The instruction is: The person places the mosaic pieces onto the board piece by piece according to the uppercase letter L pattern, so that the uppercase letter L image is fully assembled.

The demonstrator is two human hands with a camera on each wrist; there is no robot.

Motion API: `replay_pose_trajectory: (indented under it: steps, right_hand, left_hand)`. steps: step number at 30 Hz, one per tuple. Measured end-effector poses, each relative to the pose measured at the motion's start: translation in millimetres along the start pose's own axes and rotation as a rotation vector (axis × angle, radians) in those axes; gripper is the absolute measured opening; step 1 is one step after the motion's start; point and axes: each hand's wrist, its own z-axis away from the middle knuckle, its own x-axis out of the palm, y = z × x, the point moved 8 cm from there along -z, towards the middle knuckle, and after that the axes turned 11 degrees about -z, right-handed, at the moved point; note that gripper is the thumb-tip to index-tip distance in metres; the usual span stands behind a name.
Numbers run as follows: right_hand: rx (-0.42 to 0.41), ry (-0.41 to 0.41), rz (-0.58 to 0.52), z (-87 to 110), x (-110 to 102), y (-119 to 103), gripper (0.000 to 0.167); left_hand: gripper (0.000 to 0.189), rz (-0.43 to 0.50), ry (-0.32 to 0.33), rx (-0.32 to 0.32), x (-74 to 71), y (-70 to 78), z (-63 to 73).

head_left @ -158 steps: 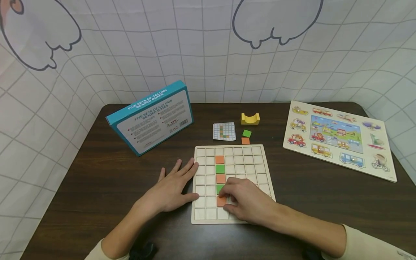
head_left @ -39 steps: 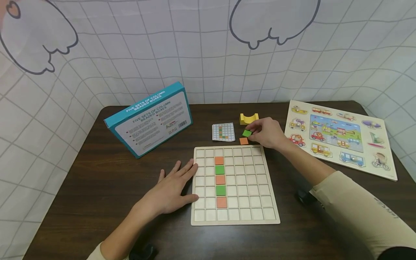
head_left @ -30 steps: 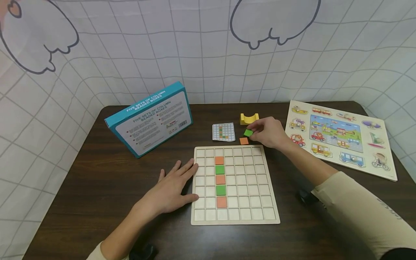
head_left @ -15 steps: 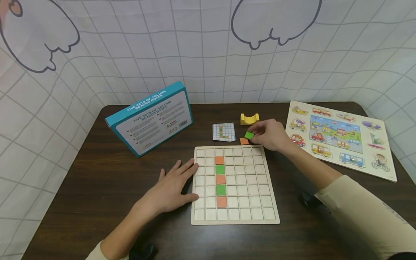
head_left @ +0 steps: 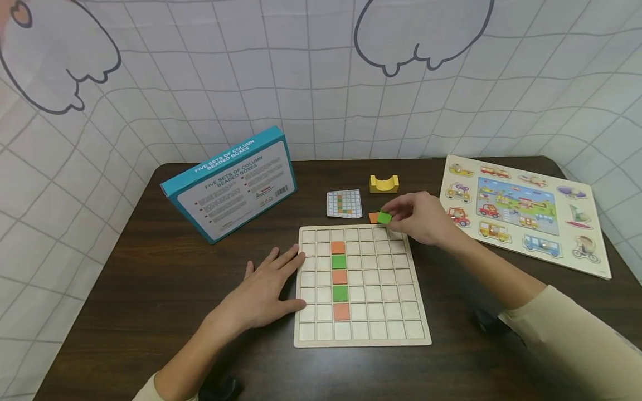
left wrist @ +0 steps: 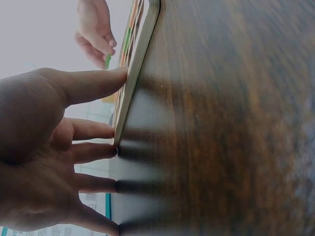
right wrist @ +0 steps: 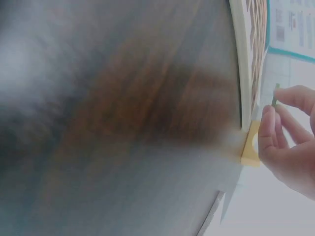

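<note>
My right hand point(head_left: 422, 218) pinches a green square tile point(head_left: 384, 218) between thumb and fingertips, just beyond the top right corner of the wooden grid board point(head_left: 381, 341). The right wrist view shows the thin green tile point(right wrist: 276, 94) edge-on, raised off the table. Beside it in the head view, an orange tile point(head_left: 373, 218) lies partly covered. In the board's third column sit orange and green tiles in turn, with an orange tile point(head_left: 341, 312) lowest. My left hand point(head_left: 258, 292) lies spread at the board's left edge, thumb and fingertips touching it.
Behind the board lies a small pattern card point(head_left: 344, 204) with a coloured grid. A yellow arched block point(head_left: 384, 184) stands to its right. A blue-edged box point(head_left: 233, 184) leans upright at back left, and a vehicle puzzle board point(head_left: 521, 217) lies at right.
My right hand went from the lowest orange tile on the board to the loose green tile, pinched it and brought it nearer the board, over the orange one. The left hand stayed put.
</note>
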Motion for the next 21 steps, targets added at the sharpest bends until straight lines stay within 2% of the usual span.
replay_pose_trajectory:
  steps: [14,21]
  right_hand:
    - [-0.098,-0.062,-0.077,34.9,22,-17,0.027]
    - [-0.113,-0.088,-0.045,47.8,32,-22,0.029]
  left_hand:
    - [0.089,-0.007,-0.009,-0.001,0.9,-1.1,-0.2]
    - [0.088,-0.001,-0.011,0.002,1.7,-1.1,-0.4]
